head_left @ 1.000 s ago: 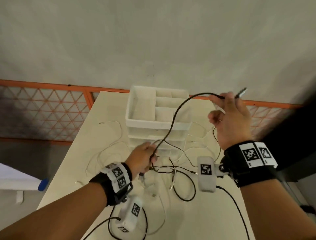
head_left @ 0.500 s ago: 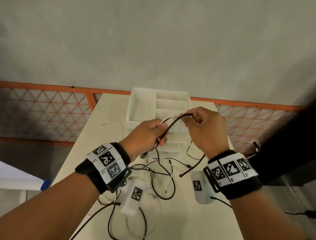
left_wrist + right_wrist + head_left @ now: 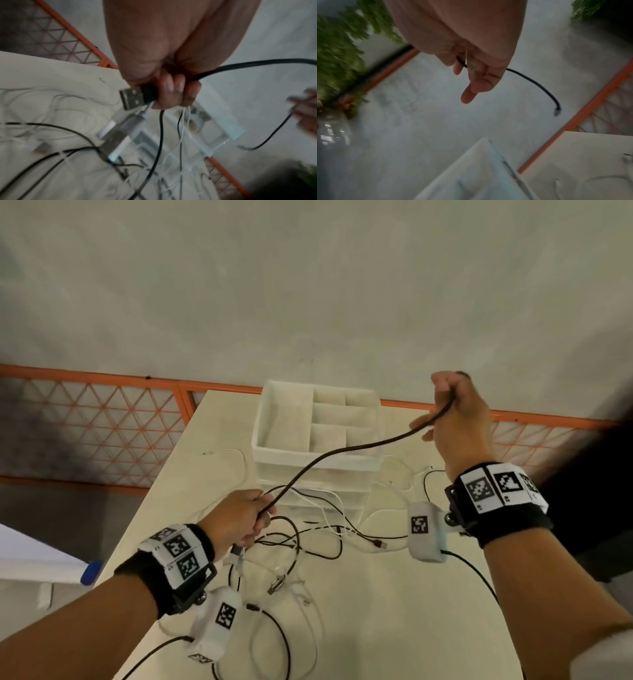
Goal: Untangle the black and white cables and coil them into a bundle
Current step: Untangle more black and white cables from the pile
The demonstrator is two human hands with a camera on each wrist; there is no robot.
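Note:
A black cable (image 3: 346, 451) stretches in the air between my two hands. My left hand (image 3: 239, 517) grips it low over the table, fingers curled round the cable and its USB plug (image 3: 135, 98), with thin white wires and silver plugs hanging from the same fist. My right hand (image 3: 452, 412) is raised at the right and pinches the cable near its far end; the small end plug (image 3: 557, 112) dangles past the fingers. More black and white cables (image 3: 308, 546) lie tangled on the table under the hands.
A white compartment tray (image 3: 263, 422) sits on a clear drawer unit (image 3: 342, 501) at the table's far middle. A loose white cable (image 3: 229, 455) lies left of it. An orange mesh fence (image 3: 85, 422) runs behind the cream table (image 3: 394, 611).
My hands, close together half a second ago, have drawn apart: the right rose up and to the right along the black cable, the left dropped toward the table.

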